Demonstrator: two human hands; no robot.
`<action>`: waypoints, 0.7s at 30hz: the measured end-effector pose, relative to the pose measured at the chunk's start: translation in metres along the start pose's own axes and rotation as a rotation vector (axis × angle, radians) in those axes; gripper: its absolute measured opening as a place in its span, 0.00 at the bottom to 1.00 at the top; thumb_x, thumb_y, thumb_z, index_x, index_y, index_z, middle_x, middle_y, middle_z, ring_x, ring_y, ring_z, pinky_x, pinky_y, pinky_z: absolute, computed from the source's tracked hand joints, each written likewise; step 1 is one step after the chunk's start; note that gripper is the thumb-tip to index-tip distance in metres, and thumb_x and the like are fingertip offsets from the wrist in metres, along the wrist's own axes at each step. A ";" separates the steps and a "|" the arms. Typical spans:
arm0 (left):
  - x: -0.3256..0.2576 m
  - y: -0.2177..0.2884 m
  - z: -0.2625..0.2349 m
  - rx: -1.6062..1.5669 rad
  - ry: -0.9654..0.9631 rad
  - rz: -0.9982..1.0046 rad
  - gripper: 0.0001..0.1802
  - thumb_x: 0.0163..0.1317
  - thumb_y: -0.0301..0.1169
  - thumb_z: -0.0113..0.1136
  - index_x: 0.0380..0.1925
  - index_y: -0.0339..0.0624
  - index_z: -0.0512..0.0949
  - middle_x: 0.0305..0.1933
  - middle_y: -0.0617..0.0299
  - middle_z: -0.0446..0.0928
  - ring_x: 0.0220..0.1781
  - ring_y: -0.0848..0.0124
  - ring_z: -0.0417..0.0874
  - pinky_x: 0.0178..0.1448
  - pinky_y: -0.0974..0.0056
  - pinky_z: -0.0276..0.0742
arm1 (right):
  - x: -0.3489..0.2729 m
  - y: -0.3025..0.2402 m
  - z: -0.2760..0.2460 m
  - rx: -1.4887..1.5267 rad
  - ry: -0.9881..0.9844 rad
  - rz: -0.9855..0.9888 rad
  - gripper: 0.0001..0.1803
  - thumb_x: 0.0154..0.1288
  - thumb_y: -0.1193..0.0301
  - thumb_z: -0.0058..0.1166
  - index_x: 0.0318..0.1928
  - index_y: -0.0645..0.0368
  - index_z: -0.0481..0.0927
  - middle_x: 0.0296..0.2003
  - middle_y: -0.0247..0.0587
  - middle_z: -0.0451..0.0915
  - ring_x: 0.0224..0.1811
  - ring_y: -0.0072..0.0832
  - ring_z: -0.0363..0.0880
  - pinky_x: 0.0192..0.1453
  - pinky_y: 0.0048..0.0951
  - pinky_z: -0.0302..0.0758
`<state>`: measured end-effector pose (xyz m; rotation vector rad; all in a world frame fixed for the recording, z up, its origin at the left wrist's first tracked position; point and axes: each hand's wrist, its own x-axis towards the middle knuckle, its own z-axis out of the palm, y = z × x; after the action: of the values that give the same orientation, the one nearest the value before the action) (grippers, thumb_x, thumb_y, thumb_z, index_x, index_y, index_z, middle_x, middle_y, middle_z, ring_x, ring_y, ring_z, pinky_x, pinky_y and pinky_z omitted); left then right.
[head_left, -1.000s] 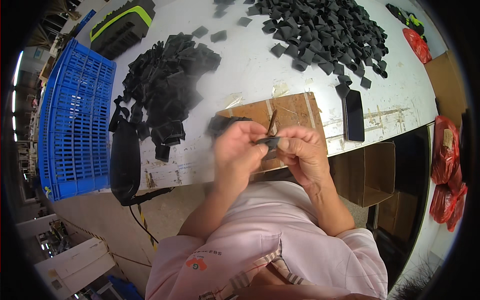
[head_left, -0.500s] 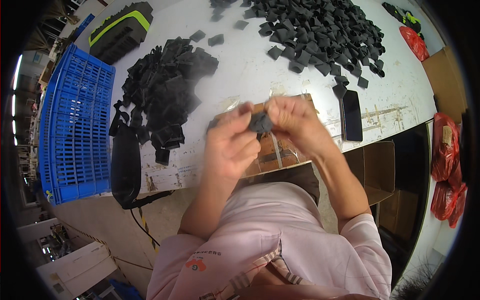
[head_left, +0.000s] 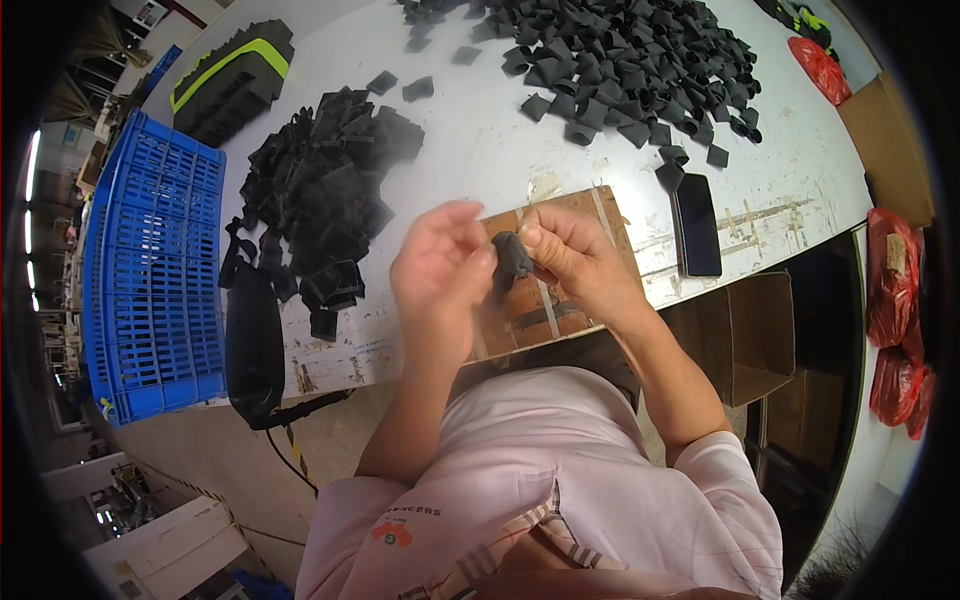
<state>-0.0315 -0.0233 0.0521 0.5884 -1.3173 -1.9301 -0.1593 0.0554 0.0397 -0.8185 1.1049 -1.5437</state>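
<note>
A small dark grey fabric piece (head_left: 513,256), folded or rolled, is pinched between the thumb and fingers of my right hand (head_left: 580,262). Close on its left side is my left hand (head_left: 438,275), smeared by motion, with its thumb apart from its half-curled fingers. Whether that thumb touches the fabric I cannot tell. Both hands are above a brown board (head_left: 610,235) with pale tape strips, lying at the table's front edge. To the left spreads a heap of flat black fabric pieces (head_left: 325,190). Farther off lies a big pile of dark grey fabric loops (head_left: 630,70).
A blue plastic crate (head_left: 160,270) stands at the left beside a black elongated object (head_left: 253,340). A dark stack with a yellow-green band (head_left: 235,80) lies behind it. A phone (head_left: 697,225) is right of the board. Red bags (head_left: 890,280) and an open carton (head_left: 760,335) are at the right.
My left hand has drawn back to the left and its fingers have parted from the fabric piece. My right hand still pinches it, now with more of it showing.
</note>
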 end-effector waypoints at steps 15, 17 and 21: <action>0.000 -0.002 0.008 -0.025 0.118 0.370 0.06 0.61 0.27 0.49 0.33 0.33 0.70 0.35 0.56 0.72 0.36 0.72 0.70 0.44 0.69 0.67 | -0.005 -0.019 0.021 -1.120 0.309 -0.869 0.16 0.45 0.66 0.60 0.33 0.63 0.74 0.25 0.40 0.70 0.25 0.32 0.71 0.21 0.28 0.69; -0.001 0.003 0.008 -0.190 0.120 0.332 0.08 0.62 0.29 0.49 0.35 0.33 0.69 0.35 0.56 0.71 0.37 0.72 0.70 0.46 0.66 0.66 | -0.003 -0.019 0.021 -1.132 0.336 -0.908 0.15 0.44 0.69 0.60 0.32 0.63 0.74 0.24 0.39 0.69 0.24 0.31 0.70 0.20 0.28 0.69; -0.002 -0.002 0.003 -0.150 0.120 0.292 0.07 0.62 0.28 0.49 0.34 0.33 0.69 0.35 0.56 0.71 0.37 0.72 0.70 0.47 0.66 0.66 | 0.000 -0.016 0.017 -1.171 0.337 -0.965 0.12 0.39 0.78 0.58 0.30 0.65 0.74 0.21 0.38 0.67 0.22 0.31 0.67 0.19 0.28 0.66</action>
<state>-0.0326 -0.0193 0.0511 0.4049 -1.1050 -1.7083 -0.1494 0.0522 0.0611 -2.1655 2.0970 -1.7215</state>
